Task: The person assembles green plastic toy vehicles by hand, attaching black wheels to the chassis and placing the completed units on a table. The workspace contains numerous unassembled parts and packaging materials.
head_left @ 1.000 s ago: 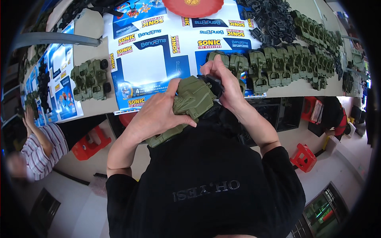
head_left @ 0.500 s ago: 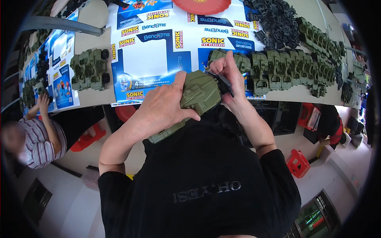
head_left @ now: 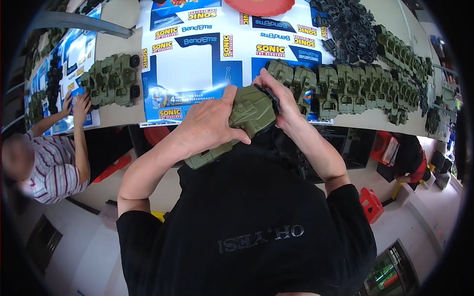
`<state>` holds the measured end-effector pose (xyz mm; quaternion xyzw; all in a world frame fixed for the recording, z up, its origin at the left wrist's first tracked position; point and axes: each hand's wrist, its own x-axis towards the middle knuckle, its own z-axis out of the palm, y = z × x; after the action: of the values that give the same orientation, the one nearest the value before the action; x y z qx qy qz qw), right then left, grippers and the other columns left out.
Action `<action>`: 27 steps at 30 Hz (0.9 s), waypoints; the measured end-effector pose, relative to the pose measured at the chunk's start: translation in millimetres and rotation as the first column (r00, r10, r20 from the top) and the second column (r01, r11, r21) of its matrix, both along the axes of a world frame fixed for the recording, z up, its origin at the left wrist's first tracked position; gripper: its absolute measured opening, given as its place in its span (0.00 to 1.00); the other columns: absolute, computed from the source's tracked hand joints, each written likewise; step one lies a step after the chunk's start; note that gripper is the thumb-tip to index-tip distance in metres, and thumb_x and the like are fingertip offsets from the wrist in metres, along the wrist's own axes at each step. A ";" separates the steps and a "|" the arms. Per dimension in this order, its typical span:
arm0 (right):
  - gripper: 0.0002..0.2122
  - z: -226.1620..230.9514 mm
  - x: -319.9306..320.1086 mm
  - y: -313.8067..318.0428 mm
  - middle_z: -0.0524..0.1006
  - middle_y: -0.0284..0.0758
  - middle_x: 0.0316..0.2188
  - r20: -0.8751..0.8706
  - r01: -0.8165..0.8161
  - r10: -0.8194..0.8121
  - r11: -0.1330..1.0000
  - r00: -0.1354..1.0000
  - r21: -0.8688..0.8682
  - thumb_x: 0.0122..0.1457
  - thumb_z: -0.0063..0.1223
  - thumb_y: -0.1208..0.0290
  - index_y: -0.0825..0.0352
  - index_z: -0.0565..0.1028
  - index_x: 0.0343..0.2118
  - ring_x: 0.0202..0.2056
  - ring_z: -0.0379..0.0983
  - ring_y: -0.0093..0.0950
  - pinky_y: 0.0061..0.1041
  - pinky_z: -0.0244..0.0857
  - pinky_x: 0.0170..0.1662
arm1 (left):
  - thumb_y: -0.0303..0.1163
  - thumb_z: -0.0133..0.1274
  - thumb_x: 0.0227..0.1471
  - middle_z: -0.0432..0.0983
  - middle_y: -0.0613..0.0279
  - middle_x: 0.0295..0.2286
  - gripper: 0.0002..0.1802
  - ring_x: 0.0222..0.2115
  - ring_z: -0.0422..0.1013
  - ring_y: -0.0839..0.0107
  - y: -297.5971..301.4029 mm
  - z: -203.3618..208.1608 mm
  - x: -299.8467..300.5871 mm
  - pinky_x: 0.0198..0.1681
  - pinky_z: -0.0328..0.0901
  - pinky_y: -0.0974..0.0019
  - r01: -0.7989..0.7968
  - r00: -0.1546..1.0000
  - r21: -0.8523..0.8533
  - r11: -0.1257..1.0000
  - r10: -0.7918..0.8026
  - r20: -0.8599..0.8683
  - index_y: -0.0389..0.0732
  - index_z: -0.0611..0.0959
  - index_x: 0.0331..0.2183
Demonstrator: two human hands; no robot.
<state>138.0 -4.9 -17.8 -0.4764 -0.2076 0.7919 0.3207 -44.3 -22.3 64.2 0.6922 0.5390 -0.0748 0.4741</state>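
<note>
Held in front of my chest, just off the table's near edge, is an olive-green toy vehicle (head_left: 253,109). My left hand (head_left: 200,121) grips its body from the left, with the thumb along the near side. Against the right end of the vehicle sits a black plastic part (head_left: 269,94), partly covered by fingers. My right hand (head_left: 286,106) closes round that end, palm against the black part and fingertips curled over its far side. How the part joins the body is hidden.
Rows of green toy vehicles (head_left: 358,91) line the table's right side, near a pile of small black parts (head_left: 348,29). Other green vehicles (head_left: 112,81) stand at left. A printed sheet (head_left: 185,69) covers the middle, under a red plate (head_left: 261,5). A co-worker (head_left: 54,163) sits at left.
My right hand's raised fingers have come down and closed round the black part and the vehicle's end. My left hand keeps its hold. The co-worker's hands moved right toward the nearby green vehicles.
</note>
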 end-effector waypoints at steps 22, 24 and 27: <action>0.34 33.6 -6.8 -19.9 0.72 0.40 0.43 -0.036 -0.422 0.450 0.859 0.892 0.290 0.64 0.15 0.46 0.73 0.69 0.46 0.46 0.67 0.28 0.28 0.59 0.53 | 0.35 0.68 0.30 0.73 0.43 0.26 0.38 0.32 0.72 0.48 -39.1 15.6 -11.9 0.39 0.66 0.55 -0.039 0.996 0.211 0.977 0.020 0.092 0.26 0.65 0.39; 0.31 35.4 -2.8 -28.8 0.73 0.39 0.42 -0.018 -0.403 0.444 0.829 0.896 0.389 0.65 0.17 0.50 0.74 0.71 0.45 0.45 0.68 0.27 0.26 0.58 0.53 | 0.29 0.65 0.31 0.72 0.49 0.22 0.33 0.27 0.72 0.50 -51.9 13.6 -8.7 0.36 0.65 0.58 -0.028 0.993 0.442 0.897 -0.026 0.116 0.28 0.65 0.38; 0.31 36.1 -1.7 -32.9 0.72 0.45 0.43 0.095 -0.449 0.478 0.715 0.873 0.535 0.64 0.16 0.53 0.77 0.69 0.45 0.46 0.68 0.32 0.29 0.59 0.53 | 0.24 0.60 0.31 0.73 0.50 0.23 0.30 0.25 0.73 0.54 -61.9 10.6 -10.6 0.34 0.64 0.61 0.069 0.996 0.420 0.905 -0.087 0.023 0.28 0.65 0.38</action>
<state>136.3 -37.8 18.3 -0.2785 -0.5270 0.7667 0.2384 -54.9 -84.1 74.8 0.8000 0.5045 0.0380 0.3224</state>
